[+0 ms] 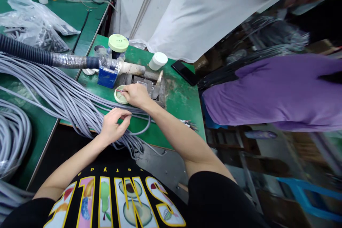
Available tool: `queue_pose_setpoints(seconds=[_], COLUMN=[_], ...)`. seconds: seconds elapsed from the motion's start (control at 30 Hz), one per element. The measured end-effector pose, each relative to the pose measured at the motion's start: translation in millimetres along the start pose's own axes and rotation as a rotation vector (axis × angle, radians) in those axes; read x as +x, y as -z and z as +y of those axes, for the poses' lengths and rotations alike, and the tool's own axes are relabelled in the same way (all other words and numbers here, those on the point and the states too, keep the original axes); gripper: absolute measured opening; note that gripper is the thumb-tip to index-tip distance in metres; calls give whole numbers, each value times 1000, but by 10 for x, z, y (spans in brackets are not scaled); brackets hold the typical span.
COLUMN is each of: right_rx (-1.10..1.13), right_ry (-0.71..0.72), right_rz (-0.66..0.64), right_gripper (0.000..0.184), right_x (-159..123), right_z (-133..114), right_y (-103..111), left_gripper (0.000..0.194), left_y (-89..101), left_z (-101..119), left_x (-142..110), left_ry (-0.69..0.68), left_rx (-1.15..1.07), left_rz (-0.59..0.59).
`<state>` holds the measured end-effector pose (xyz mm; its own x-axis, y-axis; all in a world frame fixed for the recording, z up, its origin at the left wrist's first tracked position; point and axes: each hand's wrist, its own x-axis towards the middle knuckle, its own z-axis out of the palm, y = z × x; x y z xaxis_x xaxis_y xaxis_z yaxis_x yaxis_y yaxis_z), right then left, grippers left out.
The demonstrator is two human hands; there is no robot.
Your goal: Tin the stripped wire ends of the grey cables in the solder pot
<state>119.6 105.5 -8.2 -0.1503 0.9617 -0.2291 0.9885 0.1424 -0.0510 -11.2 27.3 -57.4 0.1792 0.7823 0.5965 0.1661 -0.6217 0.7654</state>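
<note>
My right hand (137, 95) is closed in a pinch on a grey cable's end, its thin red wires (119, 91) poking out to the left. Those wire tips are over a small round pale-green lid or shallow dish (118, 99) on the green bench; whether they touch its contents I cannot tell. Just in front, my left hand (113, 125) is half curled above the bundle of grey cables (72, 105), thumb and forefinger slightly apart, with nothing visible between them. A loop of grey cable (146, 127) curves below my right wrist.
Behind my right hand, a metal-framed recess (161, 94) holds a scraper-like tool (158, 84). A ribbed hose (77, 60) ends by a blue box (107, 77). A white-lidded jar (158, 60) and phone (184, 72) lie beyond. People in white and purple clothing stand close on the right.
</note>
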Motion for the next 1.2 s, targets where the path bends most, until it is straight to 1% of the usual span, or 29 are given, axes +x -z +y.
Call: queue_pose_setpoints(seconds=[0.23, 0.37, 0.47, 0.53, 0.6, 0.7, 0.8, 0.93, 1.07, 1.2], right_rx=[64, 76, 129, 148, 132, 90, 68, 53, 42, 41], right_ry=[-5, -11, -51, -116, -207, -324, -371, -397, -395, -402], right_rz=[-12, 24, 137, 219, 251, 234, 216, 195, 172, 167], right_gripper=[29, 29, 26, 26, 26, 27, 28, 28, 29, 30], right_x=[27, -18, -68, -81, -68, -12, 55, 109, 123, 126], right_z=[10, 43, 229, 414, 598, 798, 889, 918, 922, 925], right_y=[-26, 42, 129, 152, 125, 8, -124, -217, -235, -245], left_gripper=[10, 10, 10, 11, 11, 10, 10, 10, 10, 11], left_y=[-4, 3, 9, 10, 9, 4, 0, 1, 7, 3], left_z=[-11, -11, -2, 4, 6, 2, -3, 4, 14, 14], left_x=[-10, -6, -1, 3, 6, 8, 9, 12, 15, 13], left_ry=[12, 1, 11, 25, 29, 22, 33, 47, 43, 67], left_rx=[-14, -9, -14, -14, -13, -15, -23, -31, -20, -24], left_rz=[-9, -6, -15, -21, -18, -9, -11, -17, -30, -37])
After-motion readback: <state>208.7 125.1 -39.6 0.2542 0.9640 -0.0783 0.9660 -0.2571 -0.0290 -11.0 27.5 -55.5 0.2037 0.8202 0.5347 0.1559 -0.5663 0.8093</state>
